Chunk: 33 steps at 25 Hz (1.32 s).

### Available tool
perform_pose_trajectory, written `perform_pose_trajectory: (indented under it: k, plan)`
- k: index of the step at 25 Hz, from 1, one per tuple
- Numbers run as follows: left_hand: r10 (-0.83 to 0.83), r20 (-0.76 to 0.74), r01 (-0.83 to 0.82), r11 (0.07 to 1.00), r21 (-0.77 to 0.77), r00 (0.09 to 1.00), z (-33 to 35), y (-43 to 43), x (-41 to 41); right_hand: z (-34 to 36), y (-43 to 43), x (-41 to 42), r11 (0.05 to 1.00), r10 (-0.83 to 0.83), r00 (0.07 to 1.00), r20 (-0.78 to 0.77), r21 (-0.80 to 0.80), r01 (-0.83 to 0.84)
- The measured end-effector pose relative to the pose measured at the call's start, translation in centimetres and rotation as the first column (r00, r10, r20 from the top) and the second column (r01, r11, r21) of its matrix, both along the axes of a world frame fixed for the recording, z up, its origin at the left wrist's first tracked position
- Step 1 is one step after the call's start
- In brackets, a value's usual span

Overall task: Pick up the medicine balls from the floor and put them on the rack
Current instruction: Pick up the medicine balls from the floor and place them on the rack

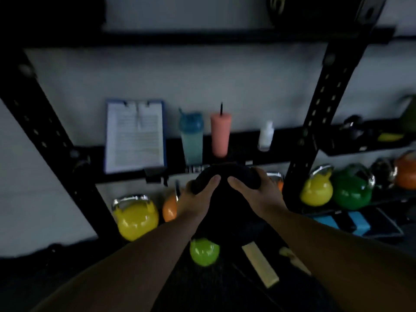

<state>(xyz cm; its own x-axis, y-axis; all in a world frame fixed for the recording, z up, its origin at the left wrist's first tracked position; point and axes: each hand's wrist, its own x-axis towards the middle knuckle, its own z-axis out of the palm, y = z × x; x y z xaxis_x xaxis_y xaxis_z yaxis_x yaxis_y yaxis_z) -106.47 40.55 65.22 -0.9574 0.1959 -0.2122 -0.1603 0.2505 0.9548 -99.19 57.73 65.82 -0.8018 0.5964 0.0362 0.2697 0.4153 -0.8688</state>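
Note:
I hold a black medicine ball [225,206] in front of me with both hands. My left hand [195,194] grips its left side and my right hand [254,190] grips its right side, thumbs on top. The ball is raised to about the level of the black rack's middle shelf [243,140]. The rack's slanted black uprights [324,109] stand to either side. The picture is dim and blurred.
On the middle shelf stand a clipboard [135,136], a blue shaker bottle [191,138], a pink tumbler [220,134] and a small white bottle [265,136]. Yellow [135,217], orange and green [351,188] kettlebells sit below. A lime ball [203,251] lies on the floor.

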Motion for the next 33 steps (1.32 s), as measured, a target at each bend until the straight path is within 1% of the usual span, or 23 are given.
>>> perform_pose_trajectory:
  k: [3, 7, 10, 14, 19, 22, 23, 24, 25, 26, 27, 29, 30, 32, 33]
  plan:
    - [-0.014, -0.099, 0.022, 0.997, 0.079, 0.995, 11.3, -1.3, -1.4, 12.3, -1.6, -1.2, 0.998, 0.009, 0.997, -0.083, 0.063, -0.003]
    - [0.000, -0.231, 0.028, 0.993, 0.115, 0.973, 24.5, -3.1, -2.7, 25.3, -3.6, -2.4, 0.997, 0.017, 0.976, -0.215, 0.076, -0.001]
    - [0.019, -0.317, 0.025, 0.990, 0.136, 0.948, 32.3, -4.0, -4.2, 32.2, -4.5, -4.3, 0.994, 0.046, 0.946, -0.321, 0.107, -0.012]
    - [0.052, -0.397, -0.007, 0.993, 0.116, 0.916, 38.9, -4.4, -7.9, 38.6, -4.6, -9.0, 0.989, 0.106, 0.904, -0.414, 0.140, -0.052]
    - [0.131, -0.443, -0.099, 0.991, 0.094, 0.887, 41.9, -2.9, -15.8, 41.2, -2.5, -19.0, 0.980, 0.192, 0.880, -0.434, 0.132, -0.148]
    - [0.160, -0.454, -0.170, 0.985, 0.020, 0.877, 43.3, -1.7, -21.8, 42.2, -1.0, -25.9, 0.983, 0.178, 0.860, -0.478, 0.051, -0.175]
    - [0.155, -0.449, -0.189, 0.981, -0.031, 0.880, 43.3, -1.7, -23.7, 42.5, -0.8, -28.2, 0.978, 0.206, 0.856, -0.475, 0.059, -0.202]
    - [0.135, -0.471, -0.212, 0.971, -0.114, 0.872, 43.1, -1.7, -25.5, 42.4, -0.8, -30.3, 0.964, 0.265, 0.852, -0.452, 0.113, -0.240]
    - [0.094, -0.523, -0.233, 0.951, -0.205, 0.847, 42.5, -1.5, -27.2, 41.8, -0.9, -32.2, 0.939, 0.342, 0.839, -0.424, 0.186, -0.289]
    - [0.048, -0.593, -0.251, 0.931, -0.265, 0.804, 41.6, -1.1, -28.7, 40.9, -1.0, -34.0, 0.915, 0.397, 0.825, -0.402, 0.245, -0.321]
    - [0.020, -0.661, -0.264, 0.925, -0.272, 0.750, 40.7, -0.5, -30.2, 39.9, -1.0, -35.7, 0.906, 0.414, 0.816, -0.403, 0.267, -0.327]
    - [0.028, -0.750, -0.274, 0.939, -0.206, 0.661, 39.8, 0.6, -32.6, 38.7, -0.4, -38.3, 0.928, 0.363, 0.816, -0.449, 0.249, -0.276]
    - [0.057, -0.765, -0.277, 0.947, -0.162, 0.642, 39.7, 0.9, -33.7, 38.7, -0.2, -39.4, 0.937, 0.340, 0.818, -0.463, 0.241, -0.253]
    - [0.127, -0.751, -0.261, 0.963, -0.063, 0.648, 39.7, 0.7, -35.0, 39.3, -0.5, -40.8, 0.938, 0.326, 0.831, -0.451, 0.267, -0.223]
    - [0.159, -0.742, -0.254, 0.967, -0.015, 0.651, 39.8, 0.2, -35.3, 39.6, -1.0, -41.0, 0.929, 0.331, 0.836, -0.438, 0.309, -0.206]
